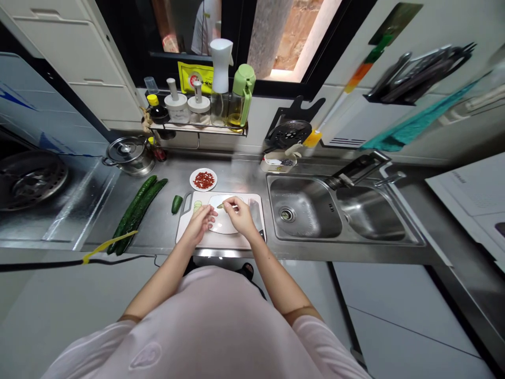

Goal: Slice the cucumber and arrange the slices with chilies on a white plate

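Observation:
My right hand pinches a small thin greenish piece, seemingly a cucumber slice, above a white plate. Beside it, my left hand is held over the plate's left side, fingers apart and slightly curled, with nothing visible in them. The plate rests on a pale cutting board. Several pale cucumber slices lie at the board's upper left, next to my left hand. A knife with a black handle lies along the board's right side. Left of the board is a short cucumber piece.
A small plate of chopped red pieces sits behind the board. Whole cucumbers and a lidded steel pot are on the left. The double sink is on the right. A condiment shelf hangs under the window.

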Tool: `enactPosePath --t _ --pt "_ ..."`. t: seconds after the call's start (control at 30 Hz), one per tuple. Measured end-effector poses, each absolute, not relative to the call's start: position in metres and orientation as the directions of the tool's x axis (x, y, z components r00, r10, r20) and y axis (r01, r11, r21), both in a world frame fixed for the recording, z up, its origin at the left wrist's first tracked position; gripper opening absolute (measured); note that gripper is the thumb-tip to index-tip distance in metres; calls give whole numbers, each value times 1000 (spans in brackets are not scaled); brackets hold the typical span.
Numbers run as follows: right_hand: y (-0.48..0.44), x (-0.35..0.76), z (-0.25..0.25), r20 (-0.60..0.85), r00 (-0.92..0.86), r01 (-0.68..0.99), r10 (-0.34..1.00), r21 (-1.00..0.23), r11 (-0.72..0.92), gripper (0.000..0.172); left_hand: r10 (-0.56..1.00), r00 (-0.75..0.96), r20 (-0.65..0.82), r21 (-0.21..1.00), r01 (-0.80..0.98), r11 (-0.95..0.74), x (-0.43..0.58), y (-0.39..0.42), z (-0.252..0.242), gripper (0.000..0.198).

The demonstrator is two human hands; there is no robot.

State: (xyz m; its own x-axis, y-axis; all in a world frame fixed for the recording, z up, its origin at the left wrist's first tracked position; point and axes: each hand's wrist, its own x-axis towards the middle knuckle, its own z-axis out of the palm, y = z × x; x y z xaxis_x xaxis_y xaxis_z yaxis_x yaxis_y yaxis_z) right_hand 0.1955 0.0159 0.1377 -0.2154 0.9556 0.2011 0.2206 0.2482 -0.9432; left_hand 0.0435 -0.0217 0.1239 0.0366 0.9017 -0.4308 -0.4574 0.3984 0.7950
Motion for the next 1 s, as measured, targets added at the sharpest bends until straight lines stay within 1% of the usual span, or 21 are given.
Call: enactPosePath --t 0.07,0.13,0.17,0.23,0.37,0.53,0.63,0.77,0.83,0.9,1.0 --pt "17 196 139 194 -193 205 962 -951 233 22 812 216 -543 640 -519 566 47 -25 121 38" --pt "18 197 140 194 -180 190 964 -955 228 22 716 394 -577 510 -511 692 52 -26 121 44" --pt "18 197 140 195 -177 186 965 -956 228 22 684 454 -570 468 -505 725 53 -26 121 46" --pt "18 198 140 196 -171 191 966 -955 227 22 663 515 -543 419 -517 746 56 -22 123 48" --pt "19 199 139 192 -167 224 967 -948 227 21 700 484 -525 416 -571 708 56 -6 128 42" --pt "21 201 136 192 -162 233 968 -946 226 23 756 400 -518 492 -584 645 54 9 131 30" --pt "22 203 134 217 -143 229 966 -942 246 22 817 298 -493 605 -558 569 55 13 135 27" --pt "24 205 129 228 -110 248 967 -936 249 22 916 152 -371 801 -447 398 58 15 138 30" --pt "26 206 126 215 -91 256 972 -939 231 22 948 83 -306 870 -379 314 59 18 137 34" --pt "27 205 123 198 -76 245 977 -946 211 22 967 29 -254 915 -317 250 60 20 133 37" --pt "27 204 119 185 -77 194 980 -961 196 22 983 -8 -184 948 -266 175 60 23 127 38"
